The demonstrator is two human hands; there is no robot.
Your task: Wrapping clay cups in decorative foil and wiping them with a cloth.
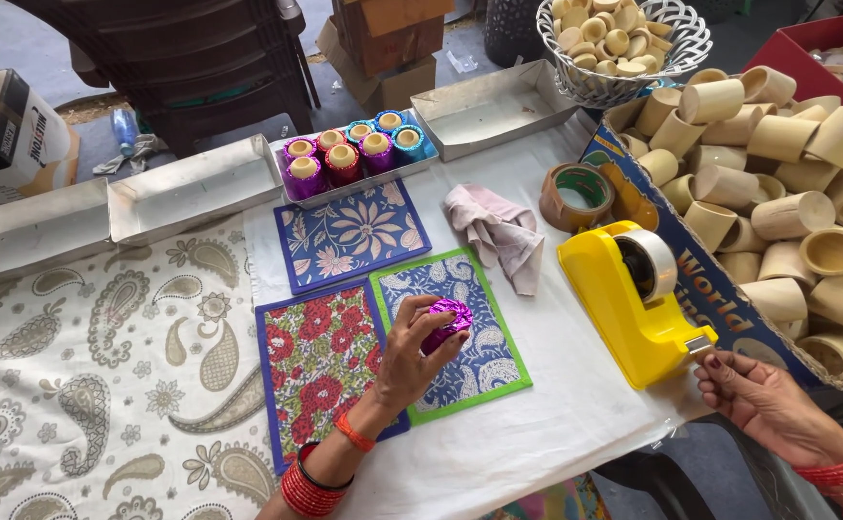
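Note:
My left hand point(410, 358) grips a small cup wrapped in shiny purple foil point(446, 322), pressing it down on a green-edged blue patterned mat point(484, 361). My right hand point(753, 395) reaches to the front cutter end of a yellow tape dispenser point(623, 313), fingertips pinched at the tape end by its blade. A red floral mat point(317, 364) and a blue floral mat point(349, 234) lie beside the green-edged one.
A metal tray point(291, 188) holds several foil-wrapped cups in purple, red and blue. Empty metal trays point(185, 193) line the far edge. A cardboard box point(720, 289) holds several plain cups; a white basket point(623, 82), brown tape roll point(575, 195) and pink cloth point(498, 231) lie near.

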